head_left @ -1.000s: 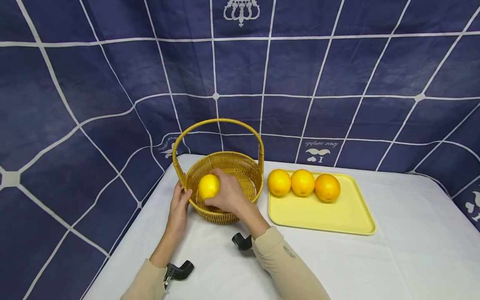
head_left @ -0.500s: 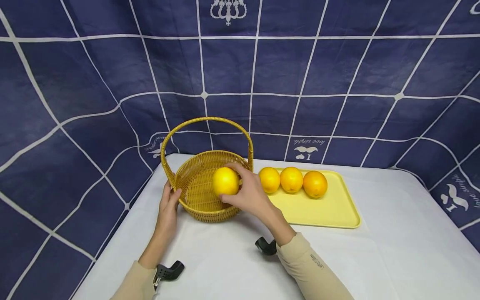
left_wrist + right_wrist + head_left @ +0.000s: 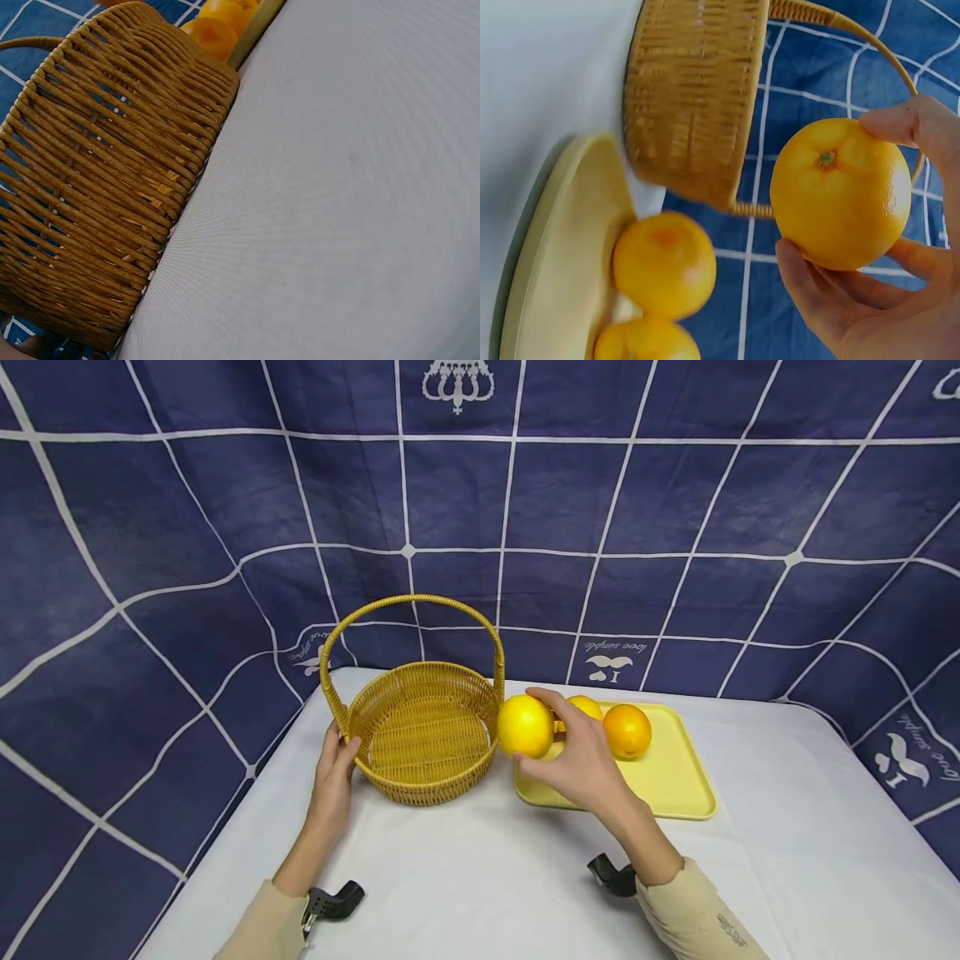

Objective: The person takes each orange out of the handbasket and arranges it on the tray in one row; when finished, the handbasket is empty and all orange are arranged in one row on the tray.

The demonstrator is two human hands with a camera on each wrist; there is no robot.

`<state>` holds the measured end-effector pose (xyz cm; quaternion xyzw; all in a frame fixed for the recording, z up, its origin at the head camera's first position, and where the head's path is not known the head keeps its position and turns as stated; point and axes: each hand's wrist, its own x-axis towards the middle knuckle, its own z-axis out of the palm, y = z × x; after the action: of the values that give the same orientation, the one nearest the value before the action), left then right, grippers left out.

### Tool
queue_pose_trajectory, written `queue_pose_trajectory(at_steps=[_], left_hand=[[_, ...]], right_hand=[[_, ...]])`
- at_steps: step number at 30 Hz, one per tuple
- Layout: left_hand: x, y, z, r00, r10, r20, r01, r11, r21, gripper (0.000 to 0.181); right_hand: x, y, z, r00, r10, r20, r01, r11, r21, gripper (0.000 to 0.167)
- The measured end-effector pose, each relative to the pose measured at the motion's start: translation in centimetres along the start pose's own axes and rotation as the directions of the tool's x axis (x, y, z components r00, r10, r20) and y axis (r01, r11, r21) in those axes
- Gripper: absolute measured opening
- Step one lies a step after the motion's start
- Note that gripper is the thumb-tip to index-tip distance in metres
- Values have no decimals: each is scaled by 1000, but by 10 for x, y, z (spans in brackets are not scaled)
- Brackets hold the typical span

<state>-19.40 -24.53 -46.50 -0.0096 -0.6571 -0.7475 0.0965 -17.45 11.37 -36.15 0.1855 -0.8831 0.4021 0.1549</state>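
A round wicker basket [image 3: 431, 735] with a tall hoop handle stands upright on the white table, its woven floor showing. At its left side, my left hand [image 3: 332, 789] holds the rim by the handle's base, thumb near the rim; most of its fingers are hidden. My right hand [image 3: 588, 760] grips an orange [image 3: 525, 727] between thumb and fingers, just right of the basket and above the yellow tray [image 3: 667, 785]. In the right wrist view the held orange [image 3: 840, 195] shows its green stem end. Behind that hand, oranges [image 3: 627, 730] lie along the tray's back edge, partly hidden.
A dark blue curtain with white grid lines [image 3: 570, 518] hangs behind and to the left of the table [image 3: 465, 877]. Low in the left wrist view, the basket's side [image 3: 112, 165] sits close to the tray's edge [image 3: 255, 34].
My right hand has carried the orange out from over the basket, rightward to above the tray. My left hand stays at the basket's side. The head view has shifted slightly.
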Motion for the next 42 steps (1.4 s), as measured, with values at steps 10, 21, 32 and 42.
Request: queue_pose_trajectory(at_steps=[10, 21, 32, 42], left_hand=[[1, 0, 0, 1000, -12, -3, 12, 1000, -5, 60], [1, 1, 1, 1000, 0, 4, 0, 1000, -13, 61], [2, 2, 0, 1000, -17, -7, 17, 1000, -11, 60], [1, 3, 1, 1000, -29, 0, 29, 1000, -6, 60]], right_hand=[[-19, 50, -48, 993, 41, -107, -53, 993, -107, 78], [-21, 79, -90, 968, 120, -220, -163, 968, -190, 79], [-24, 99, -109, 930, 201, -308, -271, 940, -205, 82], [-30, 127, -111, 904, 315, -288, -386, 891, -237, 80]])
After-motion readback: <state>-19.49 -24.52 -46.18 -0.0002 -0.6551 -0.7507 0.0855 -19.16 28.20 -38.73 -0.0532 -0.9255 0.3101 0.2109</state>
